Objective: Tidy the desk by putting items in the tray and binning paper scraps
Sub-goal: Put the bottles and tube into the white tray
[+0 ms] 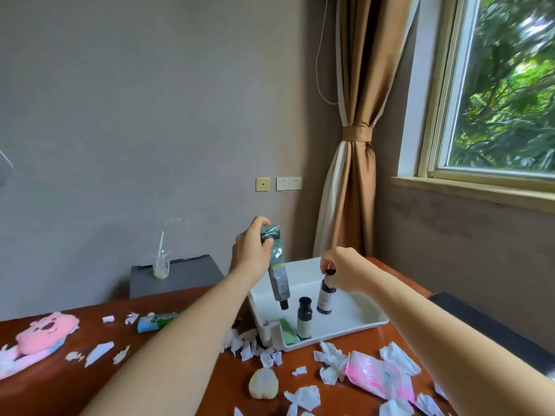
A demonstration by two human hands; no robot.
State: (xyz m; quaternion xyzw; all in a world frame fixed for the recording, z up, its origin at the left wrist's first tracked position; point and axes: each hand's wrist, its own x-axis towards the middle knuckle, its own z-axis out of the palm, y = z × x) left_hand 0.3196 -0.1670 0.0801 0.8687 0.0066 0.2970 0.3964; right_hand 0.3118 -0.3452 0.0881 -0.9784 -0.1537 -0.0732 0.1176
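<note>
A white tray (354, 325) sits on the brown desk at the far middle. My left hand (250, 250) grips a grey-green tube (277, 271) by its crimped end, cap down, above the tray's left part. My right hand (345, 273) pinches the cap of a small dark bottle (326, 298) standing upright over the tray floor. Another dark-capped bottle (304, 318) stands in the tray, beside a green item (288, 331). Several white paper scraps (303, 396) lie scattered over the desk in front of the tray.
A pink packet (381, 378) lies at the right front, a pale yellow lump (263, 382) in the middle, a green-blue packet (156, 321) and a pink plush toy (42, 334) at the left. A cup with a straw (161, 265) stands on a grey cabinet behind.
</note>
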